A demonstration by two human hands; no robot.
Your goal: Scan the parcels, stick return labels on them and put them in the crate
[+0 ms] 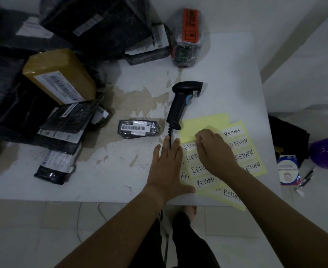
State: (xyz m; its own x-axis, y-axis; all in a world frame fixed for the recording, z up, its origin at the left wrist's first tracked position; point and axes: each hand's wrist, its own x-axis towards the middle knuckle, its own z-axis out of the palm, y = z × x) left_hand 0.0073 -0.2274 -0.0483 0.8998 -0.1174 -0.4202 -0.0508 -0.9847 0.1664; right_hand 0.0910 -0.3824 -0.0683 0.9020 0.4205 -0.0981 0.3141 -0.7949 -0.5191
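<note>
Two bare forearms reach in from 6 o'clock, over dark trouser legs and a tiled floor. The left hand (167, 167) lies flat with straight fingers, pressing down the 9 o'clock edge of the yellow label sheets (203, 122) and covering part of the scanner cable (170, 132). The right hand (215, 151) is curled, its fingertips pinching the top return label (188, 147); the fingers hide the pinch itself. Each white label reads "RETURN" in black handwriting, and several are cut off by the hands or by overlapping sheets.

At 12 o'clock of the left hand the black barcode scanner (180, 105) lies on its side on the stained white surface (110, 171), its butt touching the sheets. At 10 o'clock, apart from the hand, sits a small black parcel (139, 129) with a barcode sticker too fine to read. Further out, from 9 to 11 o'clock, lies a heap of black poly-bag parcels (93, 26) and a brown taped parcel (62, 74), all with shipping labels blurred beyond reading. At 12 o'clock, at the far edge, stands a wrapped parcel with an orange sticker (186, 39); its print is illegible.
</note>
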